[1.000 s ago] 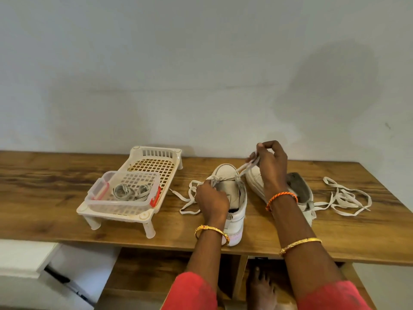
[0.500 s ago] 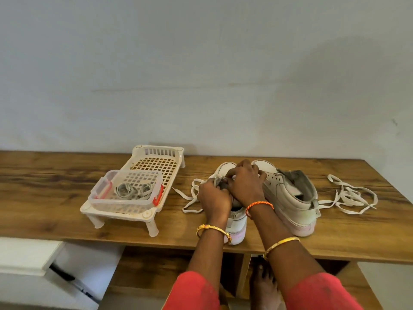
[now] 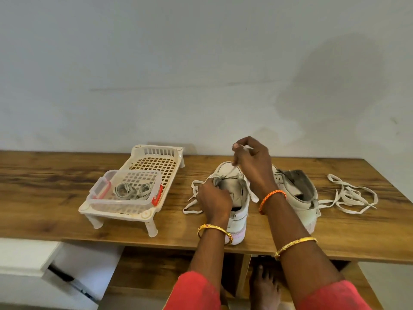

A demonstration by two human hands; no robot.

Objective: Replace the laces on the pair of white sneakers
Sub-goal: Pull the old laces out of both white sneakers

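Two hands work the sneaker (image 3: 240, 206) at the desk's (image 3: 44, 186) front edge: right hand (image 3: 252, 162) pinches the lace (image 3: 232, 170) taut, left hand (image 3: 213, 199) grips the eyelets; a slip could unthread it.

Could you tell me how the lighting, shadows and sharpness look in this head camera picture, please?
Head view: soft, even light with no glare; a large faint shadow on the wall upper right; the table edge bows from wide-angle distortion; the raised right hand and the lace it pinches are slightly motion-blurred; the left hand, sneaker and basket look sharp.
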